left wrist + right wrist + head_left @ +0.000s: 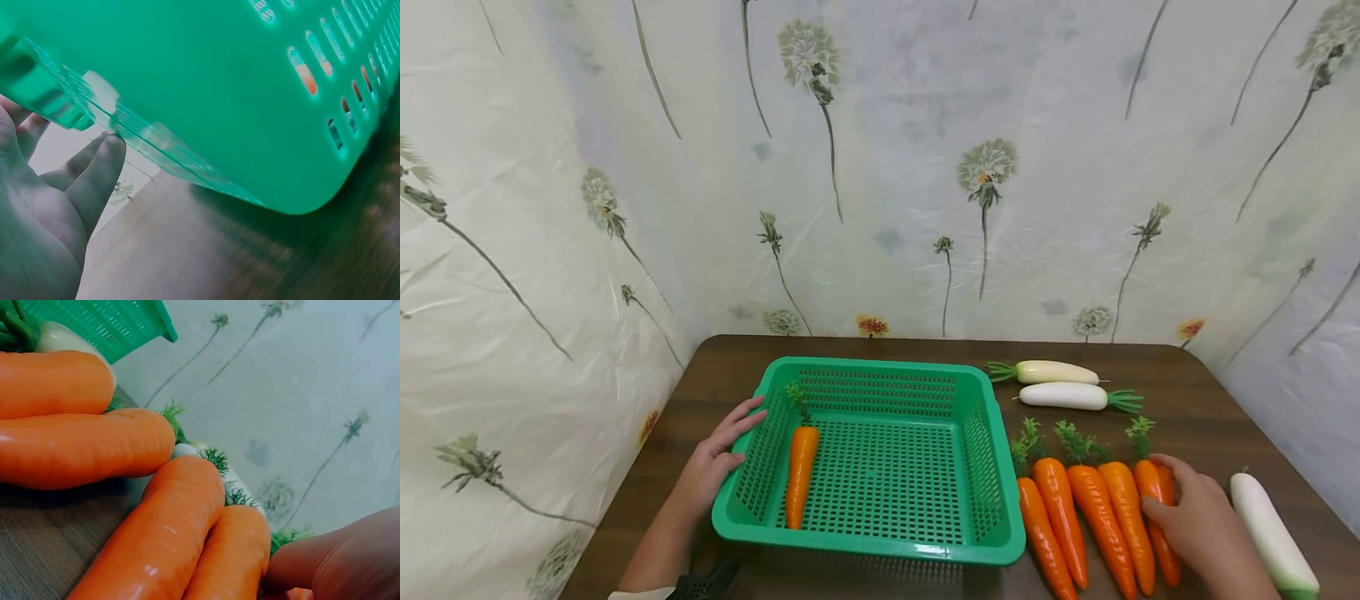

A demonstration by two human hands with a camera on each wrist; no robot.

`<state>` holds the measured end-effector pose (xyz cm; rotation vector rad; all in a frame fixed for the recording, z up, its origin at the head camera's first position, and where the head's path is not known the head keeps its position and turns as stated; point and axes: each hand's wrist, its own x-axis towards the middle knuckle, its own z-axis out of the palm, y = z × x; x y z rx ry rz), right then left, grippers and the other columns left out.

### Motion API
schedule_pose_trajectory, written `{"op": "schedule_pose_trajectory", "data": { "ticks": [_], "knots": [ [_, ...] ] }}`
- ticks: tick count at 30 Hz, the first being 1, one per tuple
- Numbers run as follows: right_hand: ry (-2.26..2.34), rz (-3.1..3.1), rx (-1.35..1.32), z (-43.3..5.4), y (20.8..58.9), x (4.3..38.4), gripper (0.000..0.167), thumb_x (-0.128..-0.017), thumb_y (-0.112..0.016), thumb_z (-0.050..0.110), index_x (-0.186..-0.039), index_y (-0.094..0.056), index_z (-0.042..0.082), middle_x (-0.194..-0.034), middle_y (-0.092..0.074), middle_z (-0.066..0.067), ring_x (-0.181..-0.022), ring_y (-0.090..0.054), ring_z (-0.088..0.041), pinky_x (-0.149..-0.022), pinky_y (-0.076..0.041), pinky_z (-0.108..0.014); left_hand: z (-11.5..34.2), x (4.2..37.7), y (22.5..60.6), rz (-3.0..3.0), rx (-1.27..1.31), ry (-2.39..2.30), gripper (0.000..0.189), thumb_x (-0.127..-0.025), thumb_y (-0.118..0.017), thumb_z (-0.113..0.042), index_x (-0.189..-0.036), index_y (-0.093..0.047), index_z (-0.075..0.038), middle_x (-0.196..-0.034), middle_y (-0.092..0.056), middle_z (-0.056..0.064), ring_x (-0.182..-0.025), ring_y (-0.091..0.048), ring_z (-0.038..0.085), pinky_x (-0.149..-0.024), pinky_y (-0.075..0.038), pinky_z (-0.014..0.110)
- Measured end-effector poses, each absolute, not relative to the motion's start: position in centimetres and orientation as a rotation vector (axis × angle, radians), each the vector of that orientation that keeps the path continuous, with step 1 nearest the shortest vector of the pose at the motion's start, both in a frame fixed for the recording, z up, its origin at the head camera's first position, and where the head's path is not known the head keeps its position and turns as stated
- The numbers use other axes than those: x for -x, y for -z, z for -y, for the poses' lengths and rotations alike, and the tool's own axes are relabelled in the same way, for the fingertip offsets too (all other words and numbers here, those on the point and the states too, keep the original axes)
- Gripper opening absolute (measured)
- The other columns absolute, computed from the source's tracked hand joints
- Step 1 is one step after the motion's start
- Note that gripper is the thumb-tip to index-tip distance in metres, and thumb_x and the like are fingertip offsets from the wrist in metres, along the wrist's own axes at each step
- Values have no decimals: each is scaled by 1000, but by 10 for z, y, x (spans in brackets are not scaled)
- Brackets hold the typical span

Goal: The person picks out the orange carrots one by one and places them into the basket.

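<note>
My left hand (718,454) rests at the left rim of a green plastic basket (1000,467). In the left wrist view its extended fingers (94,178) touch the basket's outer side. One orange carrot (802,475) with a leafy top lies inside the basket, along its left side. My right hand (1202,517) grips the rightmost carrot (1161,537) of a row, with thumb and forefinger on either side near its top. Several more carrots (1093,508) lie to its left, beside the basket. In the right wrist view, my hand (350,556) covers most of the gripped carrot.
Two white radishes, one cream (1056,372) and one whiter (1063,396), lie behind the carrots. Another large white radish (1270,533) lies right of my right hand. The dark wooden table (1180,375) meets a flower-printed curtain (895,208) at the back.
</note>
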<state>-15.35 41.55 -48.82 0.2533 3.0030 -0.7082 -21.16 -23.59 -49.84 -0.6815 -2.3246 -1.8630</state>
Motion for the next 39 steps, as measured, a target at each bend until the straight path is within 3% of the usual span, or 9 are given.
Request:
{"op": "schedule_pose_trajectory", "data": {
  "ticks": [15, 24, 32, 39],
  "knots": [
    [799, -3042, -258, -421, 495, 151, 70, -96, -69, 24, -150, -39, -8, -139, -47, -47, -112, -62, -60, -81, -53, -59, 233, 215, 499, 2321, 687, 1878, 58, -94, -35, 16, -149, -52, 7, -168, -32, 21, -147, -30, -9, -101, -40, 14],
    [987, -2945, -403, -420, 492, 149, 76, -102, -63, 36, -158, -34, -4, -150, -40, -43, -125, -56, -60, -69, -51, -32, 232, 217, 497, 2339, 674, 1874, 57, -94, -37, 14, -149, -53, 5, -168, -32, 19, -146, -30, -9, -105, -36, 12],
    [1259, -2895, -483, -406, 486, 149, 79, -104, -61, 36, -165, -24, 2, -157, -31, -43, -131, -45, -65, -67, -52, -25, 235, 213, 500, 2319, 694, 1850, 57, -94, -36, 15, -148, -53, 7, -167, -33, 22, -147, -31, -9, -102, -37, 13],
    [1388, -2936, -504, -395, 485, 151, 74, -104, -62, 32, -164, -28, 3, -156, -35, -40, -126, -51, -56, -63, -55, -24, 237, 211, 502, 2298, 703, 1869, 58, -94, -37, 15, -148, -53, 6, -167, -33, 20, -148, -31, -6, -103, -38, 14]
  ]
}}
